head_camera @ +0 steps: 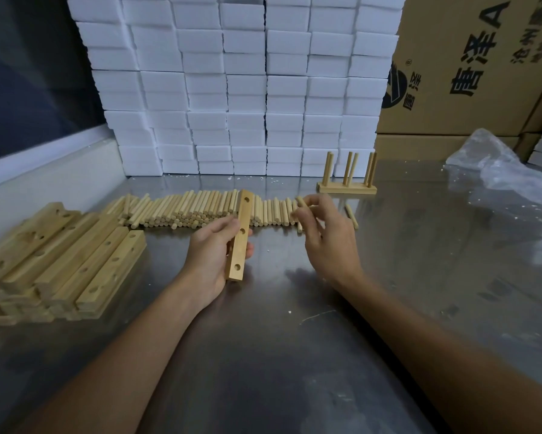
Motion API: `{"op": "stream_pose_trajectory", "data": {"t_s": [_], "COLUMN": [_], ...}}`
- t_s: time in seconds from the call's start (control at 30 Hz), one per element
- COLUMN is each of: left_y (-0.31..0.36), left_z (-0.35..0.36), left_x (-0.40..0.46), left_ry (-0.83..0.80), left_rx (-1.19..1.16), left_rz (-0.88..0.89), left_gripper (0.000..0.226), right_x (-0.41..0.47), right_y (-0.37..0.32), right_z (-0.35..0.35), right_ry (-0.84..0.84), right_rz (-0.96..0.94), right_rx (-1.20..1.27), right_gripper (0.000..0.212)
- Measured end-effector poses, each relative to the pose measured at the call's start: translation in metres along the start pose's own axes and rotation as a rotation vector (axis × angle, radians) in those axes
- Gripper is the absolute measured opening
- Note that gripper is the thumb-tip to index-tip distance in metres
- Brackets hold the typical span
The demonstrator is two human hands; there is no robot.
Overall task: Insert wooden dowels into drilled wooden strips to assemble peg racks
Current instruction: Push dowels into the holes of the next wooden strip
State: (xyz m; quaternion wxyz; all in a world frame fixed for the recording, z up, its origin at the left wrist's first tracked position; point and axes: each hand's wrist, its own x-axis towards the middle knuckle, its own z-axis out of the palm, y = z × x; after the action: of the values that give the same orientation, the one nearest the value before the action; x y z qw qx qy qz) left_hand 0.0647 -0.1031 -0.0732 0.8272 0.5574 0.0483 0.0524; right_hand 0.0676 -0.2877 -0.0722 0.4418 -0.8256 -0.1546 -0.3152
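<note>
Gripping a drilled wooden strip (241, 235) around its middle, the left hand (214, 255) is holding it above the desk (294, 355), long axis running near to far, three holes facing right. The right hand (324, 233) is hovering just right of it over the row of dowels (200, 211), fingers curled and seemingly pinching one dowel, though blur is hiding the grip. A finished rack (347, 180) is standing farther right
</note>
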Motion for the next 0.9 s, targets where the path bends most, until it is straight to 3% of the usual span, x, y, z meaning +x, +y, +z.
{"op": "stream_pose_trajectory", "data": {"t_s": [0.1,0.23,0.37,0.43,0.5,0.77,0.9], "left_y": [0.0005,0.0013,0.0018,0.0019,0.0017,0.0007,0.0022], "left_z": [0.0009,0.0017,0.0028,0.0033,0.0030,0.0022,0.0028], "left_x": [-0.0013,-0.0027,-0.0030,-0.0030,-0.0025,-0.0002,-0.0034], "left_ry": [-0.005,0.000,-0.003,-0.002,0.005,-0.011,-0.063], "left_rx": [0.005,0.004,0.008,0.006,0.007,-0.002,0.001], "left_rz": [0.000,0.003,0.007,0.009,0.010,0.000,0.030], "left_gripper": [0.013,0.012,0.014,0.015,0.015,0.020,0.024], "right_x": [0.0039,0.0022,0.0008,0.0006,-0.0008,-0.0038,-0.0051], "right_y": [-0.0049,-0.0071,-0.0059,-0.0058,-0.0063,-0.0060,-0.0094], "right_z": [0.0004,0.0016,-0.0014,-0.0008,0.0019,0.0070,0.0067], "right_ry": [0.063,-0.020,-0.105,-0.146,-0.186,-0.228,-0.291], "right_rz": [0.052,0.238,0.341,0.325,0.264,0.021,-0.018], "right_rx": [0.103,0.391,0.446,0.423,0.305,-0.138,-0.114], "right_gripper": [0.006,0.012,0.020,0.018,0.031,0.014,0.025]}}
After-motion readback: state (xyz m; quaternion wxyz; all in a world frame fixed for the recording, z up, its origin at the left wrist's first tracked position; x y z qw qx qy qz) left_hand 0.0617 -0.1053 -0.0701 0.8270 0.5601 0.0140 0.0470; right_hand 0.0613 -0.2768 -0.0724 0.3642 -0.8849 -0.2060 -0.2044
